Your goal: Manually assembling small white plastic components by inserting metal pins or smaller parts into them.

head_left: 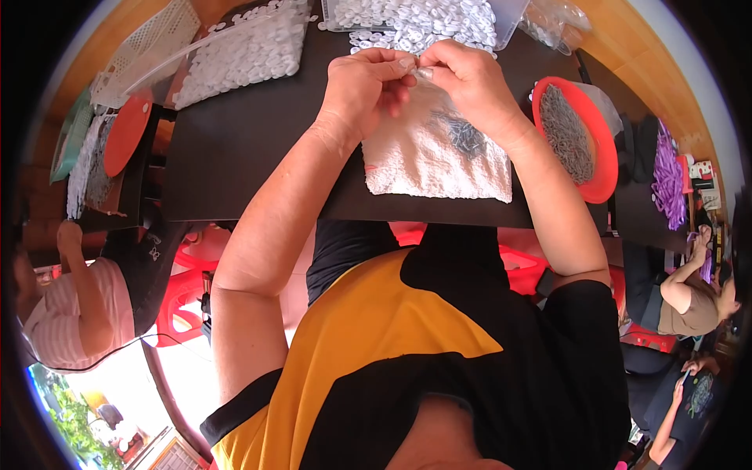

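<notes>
The left hand [356, 90] and right hand [470, 86] meet above the far edge of a white towel [431, 180], thumbs and forefingers drawn to a close pinch on what looks like a small piece [417, 70], though the fingertips cover too much to name it. The left hand's other fingers curl loosely, apart from the pinch. Bringing both tips together probably steadies something so tiny. The towel's soft nap likely keeps the loose heap of grey wire-like bits [468, 139] from sliding on the dark table [258, 168]. A red bowl [603, 176] of similar grey bits stands beside the right forearm, and white plastic pieces [427, 35] lie just beyond the hands, both seemingly placed for easy reach
</notes>
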`<move>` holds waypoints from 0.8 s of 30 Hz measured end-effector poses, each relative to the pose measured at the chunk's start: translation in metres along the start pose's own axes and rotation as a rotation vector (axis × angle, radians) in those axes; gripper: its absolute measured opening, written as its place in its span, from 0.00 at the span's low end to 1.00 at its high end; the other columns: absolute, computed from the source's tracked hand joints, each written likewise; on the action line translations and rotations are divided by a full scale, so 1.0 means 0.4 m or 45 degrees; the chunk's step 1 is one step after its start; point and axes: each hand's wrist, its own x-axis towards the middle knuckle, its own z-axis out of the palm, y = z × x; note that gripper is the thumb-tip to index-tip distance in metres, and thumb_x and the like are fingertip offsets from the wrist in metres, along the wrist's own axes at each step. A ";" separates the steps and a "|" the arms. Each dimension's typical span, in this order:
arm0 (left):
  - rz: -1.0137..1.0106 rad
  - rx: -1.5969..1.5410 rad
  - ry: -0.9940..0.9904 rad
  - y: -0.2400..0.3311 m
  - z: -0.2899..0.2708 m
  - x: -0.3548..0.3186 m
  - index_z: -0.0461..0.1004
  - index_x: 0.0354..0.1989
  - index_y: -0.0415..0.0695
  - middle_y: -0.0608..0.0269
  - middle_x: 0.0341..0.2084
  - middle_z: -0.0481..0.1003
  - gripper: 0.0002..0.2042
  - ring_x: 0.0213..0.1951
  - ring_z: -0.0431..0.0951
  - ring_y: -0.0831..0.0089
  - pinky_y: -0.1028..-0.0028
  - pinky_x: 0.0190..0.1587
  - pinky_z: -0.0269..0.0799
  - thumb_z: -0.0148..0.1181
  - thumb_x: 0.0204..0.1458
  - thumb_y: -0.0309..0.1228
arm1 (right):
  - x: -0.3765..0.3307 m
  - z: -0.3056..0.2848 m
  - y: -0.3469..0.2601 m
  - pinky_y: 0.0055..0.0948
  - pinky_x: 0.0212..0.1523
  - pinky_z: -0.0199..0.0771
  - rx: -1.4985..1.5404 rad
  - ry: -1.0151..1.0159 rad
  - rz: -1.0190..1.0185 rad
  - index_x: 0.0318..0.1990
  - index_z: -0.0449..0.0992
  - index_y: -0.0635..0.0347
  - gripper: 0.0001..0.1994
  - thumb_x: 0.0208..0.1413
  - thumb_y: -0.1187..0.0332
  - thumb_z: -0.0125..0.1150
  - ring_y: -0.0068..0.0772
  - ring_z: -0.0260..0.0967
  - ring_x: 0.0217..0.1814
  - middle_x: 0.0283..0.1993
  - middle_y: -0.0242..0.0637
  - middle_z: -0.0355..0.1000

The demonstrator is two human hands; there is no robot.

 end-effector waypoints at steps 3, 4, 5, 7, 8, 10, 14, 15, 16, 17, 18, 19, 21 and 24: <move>0.056 -0.064 -0.059 -0.008 0.002 0.004 0.73 0.41 0.32 0.56 0.28 0.76 0.07 0.24 0.75 0.74 0.76 0.22 0.70 0.56 0.58 0.24 | -0.004 0.008 -0.004 0.32 0.35 0.71 0.012 0.124 -0.069 0.38 0.77 0.59 0.07 0.51 0.72 0.55 0.37 0.72 0.30 0.30 0.38 0.75; 0.054 -0.064 -0.060 -0.009 0.004 0.004 0.73 0.41 0.32 0.56 0.28 0.76 0.07 0.24 0.75 0.74 0.76 0.22 0.70 0.56 0.58 0.24 | -0.005 0.009 -0.005 0.32 0.34 0.71 0.070 0.158 -0.046 0.38 0.76 0.59 0.07 0.52 0.72 0.56 0.37 0.72 0.30 0.30 0.39 0.75; 0.069 -0.064 -0.064 -0.009 0.005 0.003 0.72 0.41 0.32 0.56 0.28 0.76 0.07 0.24 0.75 0.73 0.76 0.23 0.71 0.55 0.58 0.23 | -0.007 0.012 -0.003 0.32 0.34 0.71 0.070 0.158 -0.044 0.38 0.76 0.59 0.07 0.52 0.72 0.56 0.37 0.72 0.30 0.30 0.39 0.75; 0.085 -0.064 -0.067 -0.007 0.008 0.001 0.72 0.41 0.32 0.55 0.29 0.76 0.07 0.25 0.76 0.72 0.75 0.23 0.71 0.55 0.58 0.23 | -0.012 0.022 0.002 0.30 0.34 0.71 0.274 0.217 0.031 0.39 0.76 0.61 0.07 0.54 0.72 0.56 0.33 0.73 0.30 0.29 0.39 0.75; 0.080 -0.063 -0.058 -0.007 0.010 0.000 0.72 0.41 0.32 0.55 0.29 0.76 0.07 0.25 0.76 0.72 0.75 0.24 0.71 0.55 0.58 0.23 | -0.013 0.023 0.006 0.30 0.34 0.71 0.274 0.216 0.031 0.39 0.76 0.61 0.07 0.54 0.72 0.56 0.33 0.73 0.30 0.29 0.39 0.75; 0.071 -0.063 -0.048 -0.005 0.012 -0.003 0.71 0.41 0.32 0.55 0.29 0.76 0.07 0.26 0.77 0.72 0.75 0.24 0.72 0.55 0.58 0.23 | -0.016 0.027 0.011 0.27 0.34 0.71 0.364 0.247 0.113 0.38 0.76 0.63 0.06 0.55 0.73 0.57 0.29 0.73 0.31 0.30 0.39 0.76; 0.064 -0.045 -0.041 -0.008 0.014 -0.006 0.71 0.40 0.32 0.55 0.29 0.76 0.06 0.26 0.77 0.72 0.75 0.25 0.72 0.55 0.59 0.23 | -0.017 0.034 0.009 0.26 0.34 0.71 0.387 0.271 0.112 0.38 0.76 0.64 0.06 0.55 0.73 0.57 0.26 0.72 0.30 0.30 0.38 0.76; 0.065 -0.055 -0.045 -0.008 0.014 -0.006 0.71 0.40 0.32 0.55 0.29 0.76 0.06 0.26 0.76 0.72 0.75 0.25 0.72 0.55 0.58 0.23 | -0.016 0.035 0.008 0.26 0.34 0.71 0.366 0.269 0.108 0.38 0.76 0.64 0.06 0.55 0.73 0.57 0.26 0.72 0.30 0.29 0.38 0.76; 0.064 -0.056 -0.044 -0.008 0.013 -0.006 0.71 0.40 0.32 0.55 0.29 0.76 0.06 0.26 0.76 0.72 0.75 0.25 0.72 0.55 0.58 0.23 | -0.016 0.036 0.005 0.26 0.34 0.71 0.345 0.267 0.103 0.39 0.76 0.64 0.06 0.55 0.73 0.57 0.26 0.72 0.30 0.29 0.38 0.76; 0.063 -0.063 -0.044 -0.008 0.012 -0.006 0.71 0.40 0.32 0.55 0.29 0.76 0.06 0.26 0.76 0.72 0.75 0.24 0.72 0.55 0.58 0.23 | -0.017 0.037 0.001 0.26 0.34 0.71 0.346 0.265 0.104 0.39 0.76 0.64 0.06 0.55 0.73 0.57 0.26 0.72 0.30 0.29 0.38 0.76; 0.062 -0.070 -0.044 -0.010 0.012 -0.005 0.71 0.40 0.31 0.55 0.29 0.76 0.06 0.26 0.76 0.72 0.75 0.24 0.72 0.55 0.58 0.23 | -0.018 0.036 -0.003 0.26 0.34 0.72 0.353 0.261 0.117 0.38 0.76 0.64 0.06 0.55 0.73 0.57 0.27 0.72 0.30 0.29 0.39 0.76; 0.060 -0.072 -0.043 -0.011 0.012 -0.006 0.71 0.40 0.31 0.55 0.29 0.76 0.06 0.26 0.76 0.72 0.75 0.24 0.72 0.55 0.58 0.23 | -0.019 0.036 -0.006 0.27 0.34 0.72 0.360 0.256 0.129 0.38 0.75 0.64 0.06 0.55 0.73 0.57 0.27 0.72 0.30 0.29 0.39 0.76; 0.060 -0.069 -0.037 -0.009 0.014 -0.008 0.72 0.39 0.31 0.55 0.29 0.76 0.06 0.26 0.76 0.72 0.76 0.24 0.72 0.55 0.58 0.23 | -0.019 0.031 -0.008 0.28 0.34 0.72 0.332 0.245 0.119 0.38 0.75 0.64 0.06 0.54 0.74 0.57 0.30 0.73 0.30 0.30 0.40 0.76; 0.057 -0.035 0.001 -0.006 0.020 -0.011 0.72 0.37 0.31 0.56 0.28 0.76 0.06 0.25 0.76 0.73 0.75 0.23 0.72 0.56 0.57 0.23 | -0.019 0.038 -0.001 0.30 0.35 0.73 0.263 0.257 0.062 0.37 0.74 0.64 0.05 0.54 0.75 0.56 0.35 0.75 0.32 0.31 0.42 0.76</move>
